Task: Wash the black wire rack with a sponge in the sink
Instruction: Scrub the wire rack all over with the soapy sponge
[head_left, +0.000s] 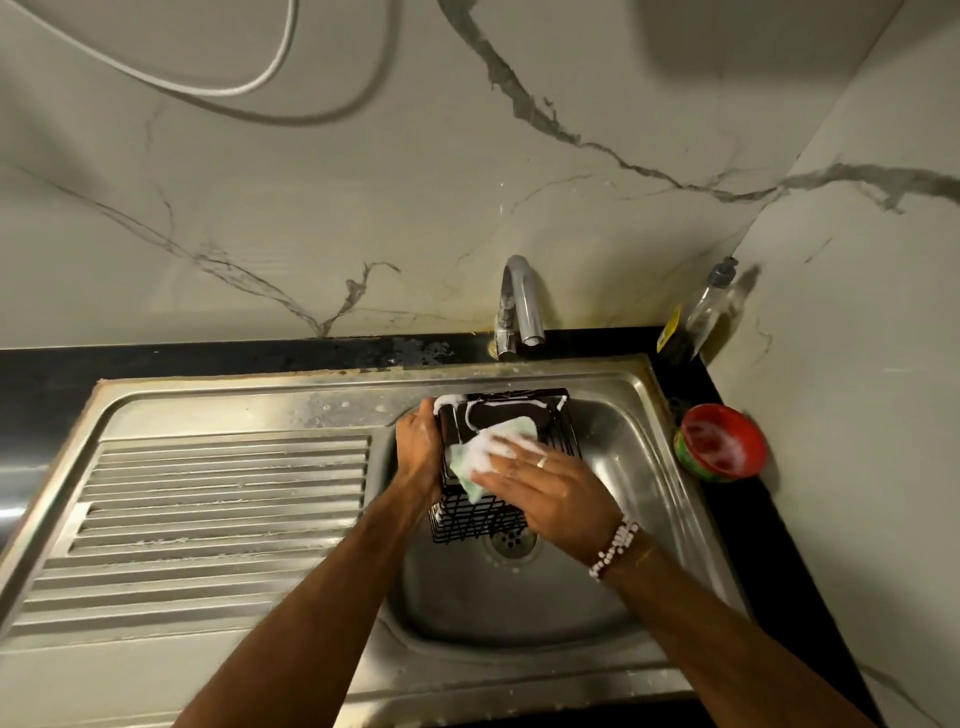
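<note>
The black wire rack (475, 517) is held over the steel sink basin (613, 582), tilted, with foam along its top edge. My left hand (418, 457) grips the rack's left side. My right hand (548, 491) presses a soapy green and white sponge (480, 452) flat against the rack's upper face. Foam covers the sponge and my fingers. A ring and a bead bracelet are on my right hand and wrist.
The tap (522, 306) stands behind the basin, no water running. A ribbed draining board (208, 525) lies to the left. A red bowl (722, 441) with suds and a clear soap bottle (701, 312) stand on the black counter at the right. The drain (511, 543) sits below the rack.
</note>
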